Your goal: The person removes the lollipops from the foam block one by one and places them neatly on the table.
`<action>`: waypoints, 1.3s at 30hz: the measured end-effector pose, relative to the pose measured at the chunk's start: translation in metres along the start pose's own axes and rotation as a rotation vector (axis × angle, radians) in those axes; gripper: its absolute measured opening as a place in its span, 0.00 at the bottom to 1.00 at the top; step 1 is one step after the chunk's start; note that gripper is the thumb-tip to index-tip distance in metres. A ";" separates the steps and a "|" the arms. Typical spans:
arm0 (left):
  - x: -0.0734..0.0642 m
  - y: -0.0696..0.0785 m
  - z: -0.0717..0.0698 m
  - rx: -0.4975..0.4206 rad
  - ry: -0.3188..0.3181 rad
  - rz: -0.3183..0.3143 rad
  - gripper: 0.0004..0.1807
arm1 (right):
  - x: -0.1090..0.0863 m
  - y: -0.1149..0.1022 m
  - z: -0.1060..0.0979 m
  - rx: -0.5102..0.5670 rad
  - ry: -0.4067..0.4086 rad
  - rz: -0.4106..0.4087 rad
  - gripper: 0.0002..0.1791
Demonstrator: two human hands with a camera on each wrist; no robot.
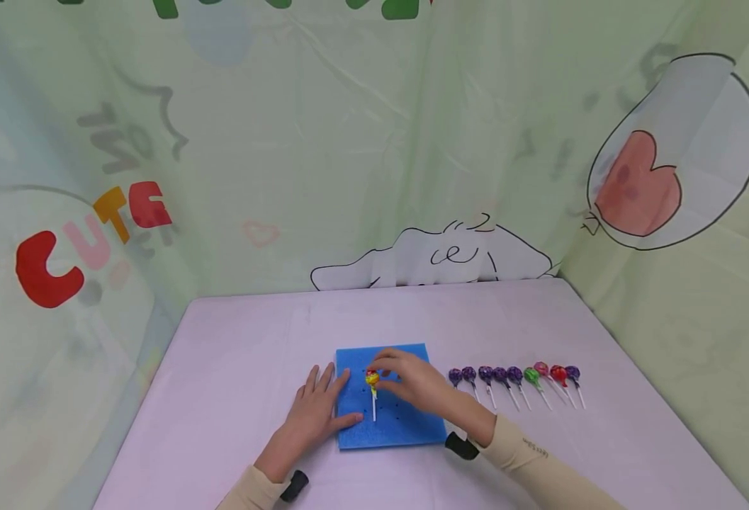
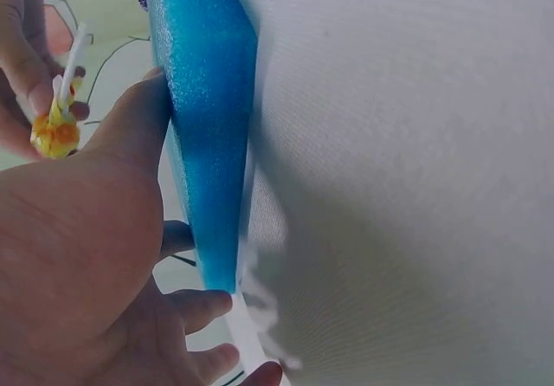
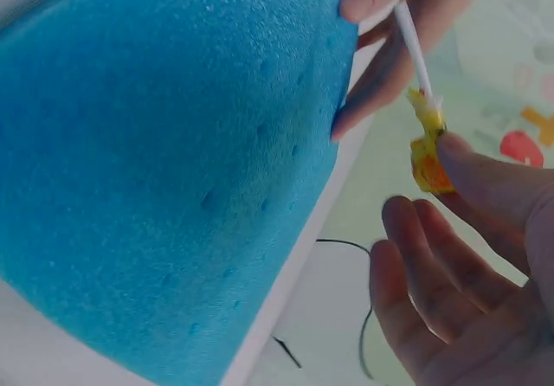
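A blue foam block (image 1: 406, 428) dotted with small holes lies on the table. My right hand (image 1: 417, 379) pinches a yellow lollipop (image 1: 372, 380) by its wrapped head over the block, the white stick (image 3: 414, 48) pointing down. In the right wrist view its thumb and a finger press the yellow wrapper, while the other fingers bend loosely beside it. My left hand (image 1: 312, 416) rests along the block's left side, fingers spread. From the left wrist, the thumb lies by the top face of the foam and the other fingers reach along its edge.
Right of the block, several lollipops lie in a row on the table: purple ones (image 1: 485, 372), a green one (image 1: 531, 375), a pink one (image 1: 541, 368) and a red one (image 1: 558, 373). Printed curtains (image 1: 348, 156) stand around the pale table (image 1: 234, 354).
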State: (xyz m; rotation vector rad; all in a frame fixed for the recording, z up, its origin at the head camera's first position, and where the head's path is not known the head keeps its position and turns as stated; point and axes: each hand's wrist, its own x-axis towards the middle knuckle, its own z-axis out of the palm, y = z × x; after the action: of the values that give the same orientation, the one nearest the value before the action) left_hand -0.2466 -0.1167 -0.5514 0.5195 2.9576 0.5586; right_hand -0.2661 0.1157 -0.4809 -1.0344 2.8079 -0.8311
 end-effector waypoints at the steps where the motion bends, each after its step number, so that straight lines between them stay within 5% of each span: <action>1: 0.000 0.000 0.000 -0.003 0.000 0.002 0.49 | 0.000 0.003 -0.001 0.041 -0.012 0.005 0.15; 6: 0.001 -0.001 0.000 -0.017 -0.005 0.003 0.48 | 0.001 0.015 -0.008 0.150 -0.065 0.012 0.13; 39: -0.004 0.002 -0.001 -0.084 -0.008 -0.011 0.48 | -0.034 0.056 -0.048 0.162 -0.032 0.084 0.15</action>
State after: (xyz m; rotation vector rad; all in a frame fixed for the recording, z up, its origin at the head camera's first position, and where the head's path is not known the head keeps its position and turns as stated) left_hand -0.2423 -0.1170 -0.5498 0.4956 2.9120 0.6747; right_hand -0.2830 0.1947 -0.4723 -0.8914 2.6839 -1.0030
